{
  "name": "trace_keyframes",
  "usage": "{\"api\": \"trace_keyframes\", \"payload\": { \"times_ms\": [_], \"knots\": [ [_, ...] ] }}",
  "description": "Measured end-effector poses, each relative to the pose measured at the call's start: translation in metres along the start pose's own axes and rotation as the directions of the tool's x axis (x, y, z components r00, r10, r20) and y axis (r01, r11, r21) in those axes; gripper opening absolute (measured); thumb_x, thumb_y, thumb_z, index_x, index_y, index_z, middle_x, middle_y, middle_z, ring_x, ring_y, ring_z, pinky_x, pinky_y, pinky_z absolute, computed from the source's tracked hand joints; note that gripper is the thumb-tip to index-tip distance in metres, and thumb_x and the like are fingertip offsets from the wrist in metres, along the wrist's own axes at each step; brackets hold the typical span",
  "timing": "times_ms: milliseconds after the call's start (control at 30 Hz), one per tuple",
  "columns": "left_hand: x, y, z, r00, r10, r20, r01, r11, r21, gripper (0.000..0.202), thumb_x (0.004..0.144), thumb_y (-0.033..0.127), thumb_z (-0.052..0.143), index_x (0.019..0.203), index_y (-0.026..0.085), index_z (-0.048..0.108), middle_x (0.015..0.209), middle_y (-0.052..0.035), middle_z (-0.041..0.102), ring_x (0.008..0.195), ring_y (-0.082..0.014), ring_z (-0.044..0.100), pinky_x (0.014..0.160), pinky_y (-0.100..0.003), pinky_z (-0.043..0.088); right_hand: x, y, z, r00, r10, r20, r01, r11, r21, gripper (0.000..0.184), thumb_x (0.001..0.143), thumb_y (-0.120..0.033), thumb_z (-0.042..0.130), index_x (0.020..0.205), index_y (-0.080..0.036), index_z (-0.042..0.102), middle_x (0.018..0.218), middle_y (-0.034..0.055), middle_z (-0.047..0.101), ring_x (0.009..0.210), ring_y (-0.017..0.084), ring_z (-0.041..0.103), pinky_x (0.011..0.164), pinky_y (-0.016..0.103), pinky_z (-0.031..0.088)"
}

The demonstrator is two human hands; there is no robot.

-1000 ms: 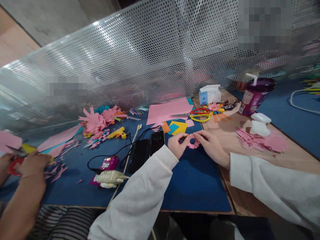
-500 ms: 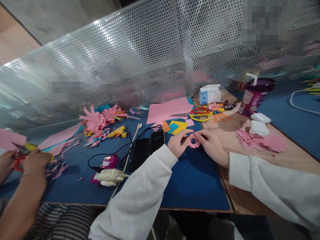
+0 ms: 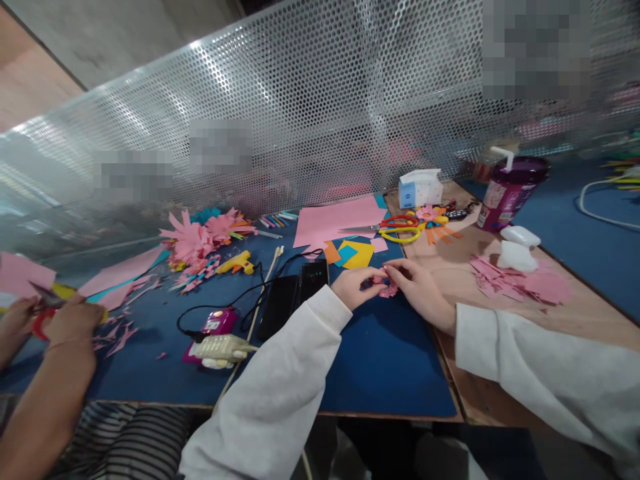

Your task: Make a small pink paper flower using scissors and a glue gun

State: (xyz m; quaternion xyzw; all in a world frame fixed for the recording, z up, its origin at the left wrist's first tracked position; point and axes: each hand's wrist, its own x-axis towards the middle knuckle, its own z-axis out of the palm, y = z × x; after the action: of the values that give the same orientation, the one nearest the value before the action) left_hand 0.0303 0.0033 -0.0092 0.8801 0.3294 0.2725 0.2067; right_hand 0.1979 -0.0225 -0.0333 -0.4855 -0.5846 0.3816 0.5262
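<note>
A small pink paper piece [image 3: 388,289], ring-shaped and crinkled, is held up over the blue table between my hands. My left hand [image 3: 356,287] pinches it from the left, thumb and fingers closed. From the right, the fingertips of my right hand [image 3: 411,281] press on its upper edge and partly hide it. Beyond my hands lie yellow, teal and orange paper squares [image 3: 361,253]. Scissors with red and yellow handles [image 3: 400,228] rest at the edge of a pink paper sheet [image 3: 330,223].
Two dark phones [image 3: 280,303], a power strip [image 3: 220,350] and a yellow glue gun [image 3: 237,263] are left of my hands. Pink paper flowers [image 3: 200,240] stand behind. A purple cup [image 3: 513,193] and pink scraps [image 3: 500,283] are right. At far left, a co-worker's hands [image 3: 73,323] cut pink paper.
The pink paper piece has turned, so its round opening shows less. My right fingers have shifted left over its top, closer to my left hand.
</note>
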Motion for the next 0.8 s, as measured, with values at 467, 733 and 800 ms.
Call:
{"api": "trace_keyframes", "payload": {
  "times_ms": [467,733,800],
  "knots": [
    [0.003,-0.008,-0.001,0.977,-0.187,-0.105,0.164,0.966,-0.200,0.030,0.074,0.025,0.067,0.101,0.014,0.063,0.084,-0.0058,0.071,0.072,-0.0156,0.066,0.069,-0.028,0.054,-0.002,0.001,0.000,0.976,-0.207,0.067,0.210,0.977,-0.028,0.025,0.085,-0.026,0.048,0.102,-0.025,0.067,0.116,0.0060,0.063,0.108,0.020,0.058,0.093,0.039,0.048],
    [0.002,-0.010,0.001,0.971,-0.222,-0.094,0.195,0.952,-0.234,0.026,0.073,0.023,0.067,0.097,0.013,0.063,0.086,-0.0068,0.070,0.072,-0.0150,0.066,0.069,-0.028,0.054,-0.002,0.004,-0.002,0.978,-0.205,0.049,0.210,0.968,-0.140,0.027,0.087,-0.024,0.043,0.101,-0.021,0.065,0.106,0.0072,0.068,0.095,0.018,0.064,0.084,0.035,0.053],
    [0.003,-0.010,0.001,0.966,-0.238,-0.101,0.209,0.950,-0.232,0.023,0.073,0.022,0.066,0.095,0.014,0.063,0.083,-0.0055,0.070,0.069,-0.0138,0.066,0.067,-0.027,0.054,0.000,0.002,-0.002,0.975,-0.213,0.068,0.222,0.955,-0.197,0.030,0.088,-0.021,0.038,0.104,-0.020,0.064,0.107,0.0070,0.068,0.096,0.017,0.064,0.085,0.034,0.052]
  ]
}}
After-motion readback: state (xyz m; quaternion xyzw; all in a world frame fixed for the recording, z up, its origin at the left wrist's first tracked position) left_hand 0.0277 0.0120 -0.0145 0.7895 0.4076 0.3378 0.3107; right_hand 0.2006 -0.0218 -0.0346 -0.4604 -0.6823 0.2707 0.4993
